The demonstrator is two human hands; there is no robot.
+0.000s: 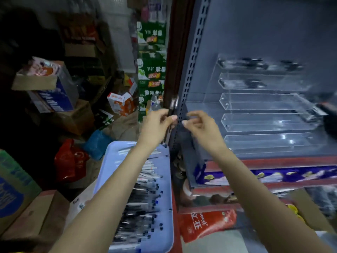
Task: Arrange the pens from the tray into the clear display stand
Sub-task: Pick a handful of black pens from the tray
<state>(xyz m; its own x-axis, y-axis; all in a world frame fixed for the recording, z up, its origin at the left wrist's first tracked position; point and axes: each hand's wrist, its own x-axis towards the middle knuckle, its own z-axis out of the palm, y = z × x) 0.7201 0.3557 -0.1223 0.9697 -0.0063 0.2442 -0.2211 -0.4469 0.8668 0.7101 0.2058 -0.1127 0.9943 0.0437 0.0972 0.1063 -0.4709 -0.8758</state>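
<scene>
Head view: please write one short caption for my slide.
Left hand holds pens above the blue tray, beside the clear display stand.

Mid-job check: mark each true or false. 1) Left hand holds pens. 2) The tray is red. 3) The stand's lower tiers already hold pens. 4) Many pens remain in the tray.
1) True: the left hand grips a few pens.
2) False: the tray is light blue.
3) False: only the upper tiers of the clear display stand show dark items; the lower tiers look empty.
4) True: many lie there.
</scene>
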